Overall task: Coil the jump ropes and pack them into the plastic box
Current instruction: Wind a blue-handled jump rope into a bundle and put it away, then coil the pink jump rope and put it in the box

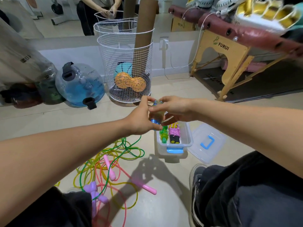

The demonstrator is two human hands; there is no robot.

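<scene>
Both hands up over floor, just above far end of clear plastic box w/ blue latch (pixel 174 145). Left hand (pixel 141 119) & right hand (pixel 173 110) together grip a small bundle w/ blue translucent handles (pixel 155 119); mostly hidden by fingers, rope colour hard to make out. In box: green-yellow translucent handles (pixel 164 134), pink coiled rope w/ black-yellow handle ends (pixel 174 134). Clear lid w/ blue handle (pixel 207 142) on floor, touching box's right side. Loose tangle of yellow, green, pink ropes (pixel 111 163) on floor left of box; pink handles (pixel 147 188), purple heart-shaped handles (pixel 95 192) partly cut off by dark-trousered knee. White wire mesh basket (pixel 126 69) beyond.
</scene>
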